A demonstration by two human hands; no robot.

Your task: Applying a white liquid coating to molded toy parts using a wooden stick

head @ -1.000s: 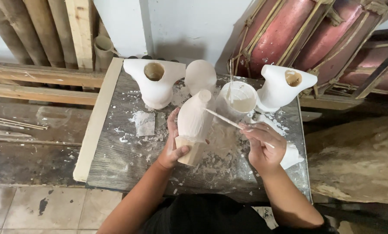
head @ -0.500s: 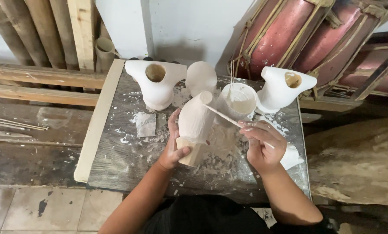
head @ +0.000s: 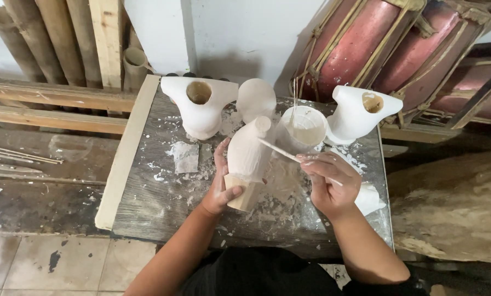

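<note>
Left hand (head: 219, 186) grips the white-coated wooden figure (head: 248, 153) at its bare base — unchanged. Right hand (head: 328, 181) fingers pinch thin stick (head: 281, 151), tip now touching figure's neck; coating continues.

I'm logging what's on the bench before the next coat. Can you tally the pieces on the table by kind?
White-coated hollow forms with a round hole: 2
White-coated rounded pieces: 2, one held in the left hand, one behind it
White cup of paste: 1
Thin sticks: 1, in the right hand
Total: 6
</note>
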